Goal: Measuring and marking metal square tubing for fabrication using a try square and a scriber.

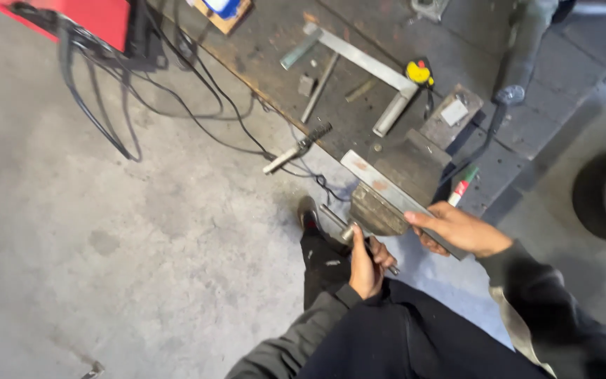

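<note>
The flat steel bar (394,200) lies across the top of the bench vise (387,203) at the near edge of the worktop (275,42), and the right hand (457,230) steadies its near end, fingers (422,219) wrapped over the edge with the thumb on top. The left hand (367,263) is closed round the vise handle (348,231), a thin rod sticking out below the jaws. To me this looks like the clamping step: the bar is being held in place while the handle gets turned. I'd judge the next move calls for keeping the bar level while the handle is turned. Further up the worktop lie a yellow tape measure (420,72), a wire brush (297,149) and a short pipe (392,114).
</note>
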